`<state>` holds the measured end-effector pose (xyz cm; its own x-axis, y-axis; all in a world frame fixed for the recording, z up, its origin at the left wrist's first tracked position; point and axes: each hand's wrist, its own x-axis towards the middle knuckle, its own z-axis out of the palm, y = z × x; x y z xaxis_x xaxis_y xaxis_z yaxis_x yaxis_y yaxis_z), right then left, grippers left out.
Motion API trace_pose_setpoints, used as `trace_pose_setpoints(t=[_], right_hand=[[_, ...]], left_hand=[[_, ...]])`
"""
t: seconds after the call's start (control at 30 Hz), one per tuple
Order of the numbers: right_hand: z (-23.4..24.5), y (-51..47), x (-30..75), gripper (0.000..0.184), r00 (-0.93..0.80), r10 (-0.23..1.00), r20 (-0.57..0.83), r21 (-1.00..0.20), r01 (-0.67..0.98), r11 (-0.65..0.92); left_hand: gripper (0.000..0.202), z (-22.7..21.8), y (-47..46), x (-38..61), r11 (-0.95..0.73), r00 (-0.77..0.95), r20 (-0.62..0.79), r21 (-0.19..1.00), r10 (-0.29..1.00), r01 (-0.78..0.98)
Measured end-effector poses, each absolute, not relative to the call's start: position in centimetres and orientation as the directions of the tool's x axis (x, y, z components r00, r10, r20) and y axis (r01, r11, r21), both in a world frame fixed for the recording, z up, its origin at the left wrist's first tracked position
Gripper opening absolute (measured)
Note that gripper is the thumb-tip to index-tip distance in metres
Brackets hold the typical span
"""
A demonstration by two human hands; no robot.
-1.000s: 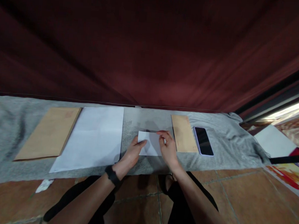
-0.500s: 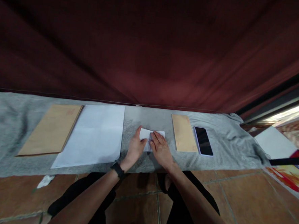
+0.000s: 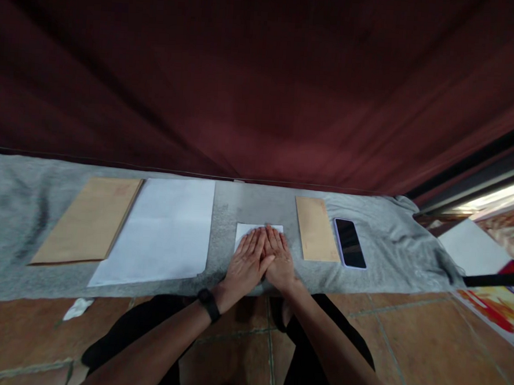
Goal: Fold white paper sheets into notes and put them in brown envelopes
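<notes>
1. My left hand (image 3: 246, 264) lies palm down, opened out flat, its fingers straight and pointing away from me; a black wristband (image 3: 209, 304) circles that wrist.
2. My right hand (image 3: 279, 269) is just as flat, angled in against the left, with my left thumb lying across it. Both press down without gripping.
3. Under them is the small white paper (image 3: 241, 231), on the grey cloth (image 3: 228, 205) in front of me; my hands hide most of it, leaving mainly its far edge and left corner visible.
4. To the left lie a large white sheet (image 3: 163, 230) and a big brown envelope (image 3: 87, 220); to the right, a small brown envelope (image 3: 318, 230), then a phone (image 3: 350, 244).
5. Half a second ago my hands were apart, left thumb at the paper's left side; now they meet.
</notes>
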<state>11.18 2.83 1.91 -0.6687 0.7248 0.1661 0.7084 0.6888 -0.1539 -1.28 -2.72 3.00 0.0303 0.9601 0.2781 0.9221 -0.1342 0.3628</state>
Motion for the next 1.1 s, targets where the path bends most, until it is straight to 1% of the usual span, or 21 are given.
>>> trace_pose_setpoints(t=[0.13, 0.27, 0.37, 0.5, 0.67, 0.77, 0.93, 1.03, 1.1], right_hand=[[1.8, 3.1, 11.2, 0.055, -0.627, 0.762, 0.160, -0.164, 0.745, 0.647], [1.8, 3.8, 11.7, 0.054, -0.554, 0.811, 0.188, -0.178, 0.793, 0.583], [1.7, 4.2, 12.2, 0.056, -0.514, 0.834, 0.200, -0.183, 0.817, 0.547], [1.8, 4.8, 12.7, 0.056, -0.488, 0.846, 0.213, -0.209, 0.823, 0.528], [3.0, 6.8, 12.6, 0.046, -0.494, 0.840, 0.223, -0.277, 0.794, 0.541], [3.8, 7.7, 12.2, 0.040, -0.509, 0.835, 0.209, -0.305, 0.777, 0.550], [4.1, 7.8, 12.1, 0.035, -0.492, 0.848, 0.197, -0.270, 0.804, 0.529], [4.0, 7.6, 12.3, 0.035, -0.492, 0.847, 0.203, -0.254, 0.809, 0.530], [4.0, 7.2, 12.2, 0.038, -0.495, 0.838, 0.231, -0.254, 0.800, 0.543]], left_hand=[[0.072, 2.9, -3.2, -2.0, -0.123, 0.046, 0.255, 0.295, 0.966, 0.947], [0.071, 2.6, -3.5, -3.3, -0.146, 0.094, 0.233, 0.217, 0.968, 0.965], [0.072, 2.7, -3.7, -4.1, -0.133, 0.092, 0.206, 0.195, 0.974, 0.972], [0.070, 2.7, -3.8, -5.4, -0.163, 0.125, 0.187, 0.205, 0.974, 0.965], [0.060, 2.2, -3.4, -7.1, -0.219, 0.188, 0.148, 0.235, 0.971, 0.947], [0.054, 2.3, -3.5, -7.5, -0.257, 0.224, 0.149, 0.255, 0.963, 0.932], [0.058, 2.9, -3.8, -7.7, -0.290, 0.254, 0.156, 0.284, 0.954, 0.914], [0.058, 3.1, -3.8, -7.6, -0.284, 0.248, 0.152, 0.298, 0.957, 0.912], [0.056, 3.2, -3.7, -7.4, -0.274, 0.240, 0.146, 0.302, 0.960, 0.913]])
